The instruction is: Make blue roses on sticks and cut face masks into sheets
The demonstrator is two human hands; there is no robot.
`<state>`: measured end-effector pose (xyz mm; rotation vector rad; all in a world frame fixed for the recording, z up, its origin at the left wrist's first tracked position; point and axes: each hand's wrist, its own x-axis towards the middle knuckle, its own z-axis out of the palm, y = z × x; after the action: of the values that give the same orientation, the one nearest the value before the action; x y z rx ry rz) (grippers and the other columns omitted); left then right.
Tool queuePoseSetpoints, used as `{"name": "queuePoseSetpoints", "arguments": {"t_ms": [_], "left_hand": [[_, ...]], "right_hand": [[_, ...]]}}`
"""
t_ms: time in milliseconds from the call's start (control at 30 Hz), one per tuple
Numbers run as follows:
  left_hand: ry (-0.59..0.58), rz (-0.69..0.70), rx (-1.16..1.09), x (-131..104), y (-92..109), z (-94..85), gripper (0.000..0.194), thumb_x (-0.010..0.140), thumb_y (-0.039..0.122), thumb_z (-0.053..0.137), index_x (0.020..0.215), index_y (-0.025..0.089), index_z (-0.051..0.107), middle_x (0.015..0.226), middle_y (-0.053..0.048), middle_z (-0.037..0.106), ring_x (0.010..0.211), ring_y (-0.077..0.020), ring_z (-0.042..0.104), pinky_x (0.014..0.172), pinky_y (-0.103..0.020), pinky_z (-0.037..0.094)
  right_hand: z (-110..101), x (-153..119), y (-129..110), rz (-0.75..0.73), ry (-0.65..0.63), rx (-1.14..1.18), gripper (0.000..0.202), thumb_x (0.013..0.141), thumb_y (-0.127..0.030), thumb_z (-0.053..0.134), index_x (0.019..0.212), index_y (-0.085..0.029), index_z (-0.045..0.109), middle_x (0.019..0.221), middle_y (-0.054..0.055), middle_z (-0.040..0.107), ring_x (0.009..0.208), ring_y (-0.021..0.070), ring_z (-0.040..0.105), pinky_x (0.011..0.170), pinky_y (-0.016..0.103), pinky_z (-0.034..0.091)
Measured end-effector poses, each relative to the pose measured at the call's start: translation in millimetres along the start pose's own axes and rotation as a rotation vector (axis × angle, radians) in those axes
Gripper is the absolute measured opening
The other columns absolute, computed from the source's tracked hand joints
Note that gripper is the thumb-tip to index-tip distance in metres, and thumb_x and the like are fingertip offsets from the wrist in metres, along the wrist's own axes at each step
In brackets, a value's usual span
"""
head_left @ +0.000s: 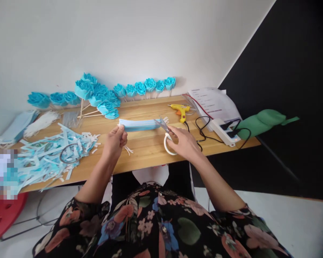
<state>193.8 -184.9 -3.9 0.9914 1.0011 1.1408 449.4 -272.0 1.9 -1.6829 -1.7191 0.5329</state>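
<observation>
The left hand (117, 138), fingers closed, pinches one end of one blue mask (139, 125) over the table (145, 154); the right hand (185, 142), partly curled, grips one pair of scissors (164, 125), blades at the mask's other end; beyond lies one glue gun (182, 109); farther off, six blue flowers (150, 84) form the right-hand row.

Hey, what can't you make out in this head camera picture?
Head view: print on the papers, too small to read.
Head view: one corner of the blue face mask, hidden by the left hand.
Head view: part of the scissors, hidden by the right hand.
Head view: the red stool, cut off by the left edge.
</observation>
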Motion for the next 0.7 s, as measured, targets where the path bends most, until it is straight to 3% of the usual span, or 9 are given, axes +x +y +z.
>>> {"name": "queuePoseSetpoints", "arguments": {"t_ms": [100, 167, 233, 367, 500, 567, 633, 700], "left_hand": [[-0.012, -0.033, -0.044, -3, 1, -1.9, 0.041, 0.08, 0.04, 0.073, 0.065, 0.018, 0.041, 0.049, 0.008, 0.038, 0.039, -0.0032, 0.023, 0.038, -0.016, 0.017], [-0.012, -0.026, -0.05, -5, 3, -1.5, 0.041, 0.081, 0.039, 0.072, 0.064, 0.018, 0.042, 0.048, 0.008, 0.038, 0.038, -0.003, 0.023, 0.037, -0.016, 0.018], [-0.009, -0.011, -0.052, -6, 6, -1.0, 0.041, 0.082, 0.039, 0.072, 0.064, 0.018, 0.042, 0.048, 0.007, 0.038, 0.038, -0.003, 0.024, 0.037, -0.016, 0.018], [-0.021, 0.036, -0.019, -11, 11, 1.4, 0.042, 0.081, 0.042, 0.073, 0.063, 0.018, 0.043, 0.048, 0.007, 0.039, 0.039, -0.0034, 0.025, 0.037, -0.016, 0.017], [-0.064, 0.098, 0.04, -18, 14, 6.8, 0.042, 0.083, 0.044, 0.071, 0.063, 0.017, 0.046, 0.048, 0.005, 0.04, 0.039, -0.0035, 0.025, 0.039, -0.018, 0.018], [-0.079, 0.119, 0.063, -22, 15, 8.5, 0.042, 0.083, 0.044, 0.07, 0.062, 0.017, 0.046, 0.048, 0.005, 0.04, 0.04, -0.0038, 0.026, 0.039, -0.018, 0.018], [-0.075, 0.127, 0.063, -24, 17, 7.8, 0.038, 0.084, 0.044, 0.07, 0.066, 0.017, 0.049, 0.049, 0.005, 0.041, 0.04, -0.0043, 0.026, 0.039, -0.019, 0.018], [-0.057, 0.121, 0.018, -24, 20, 3.7, 0.028, 0.085, 0.042, 0.07, 0.081, 0.018, 0.057, 0.049, 0.007, 0.042, 0.039, -0.0049, 0.026, 0.039, -0.018, 0.018]], "right_hand": [[5, 9, 10, -0.046, -0.135, -0.456, 0.045, 0.088, -0.025, 0.06, 0.132, -0.017, 0.062, 0.107, 0.015, 0.071, 0.102, 0.0301, 0.062, 0.093, 0.044, 0.045], [2, 13, 6, -0.065, -0.198, -0.599, 0.041, 0.09, -0.028, 0.059, 0.129, -0.017, 0.065, 0.104, 0.017, 0.072, 0.101, 0.0318, 0.063, 0.091, 0.044, 0.046], [-5, 16, -2, -0.082, -0.176, -0.654, 0.04, 0.091, -0.033, 0.06, 0.127, -0.016, 0.067, 0.106, 0.018, 0.072, 0.104, 0.0346, 0.062, 0.091, 0.047, 0.045], [-12, 26, -25, -0.237, -0.069, -0.491, 0.06, 0.09, -0.041, 0.064, 0.143, -0.019, 0.051, 0.133, 0.017, 0.063, 0.122, 0.0354, 0.055, 0.102, 0.051, 0.041], [9, 44, -45, -0.408, -0.113, -0.263, 0.078, 0.084, -0.041, 0.072, 0.152, -0.02, 0.038, 0.148, 0.014, 0.052, 0.133, 0.0306, 0.048, 0.109, 0.047, 0.037], [25, 56, -49, -0.408, -0.129, -0.178, 0.068, 0.084, -0.036, 0.071, 0.146, -0.021, 0.047, 0.137, 0.013, 0.062, 0.124, 0.0286, 0.056, 0.105, 0.045, 0.04], [37, 70, -47, -0.36, -0.134, -0.089, 0.04, 0.087, -0.032, 0.066, 0.125, -0.021, 0.064, 0.114, 0.009, 0.072, 0.105, 0.0252, 0.063, 0.096, 0.04, 0.044], [45, 84, -39, -0.251, -0.07, 0.028, 0.023, 0.089, -0.035, 0.062, 0.101, -0.018, 0.072, 0.093, 0.006, 0.073, 0.089, 0.0219, 0.064, 0.085, 0.035, 0.046]]}}
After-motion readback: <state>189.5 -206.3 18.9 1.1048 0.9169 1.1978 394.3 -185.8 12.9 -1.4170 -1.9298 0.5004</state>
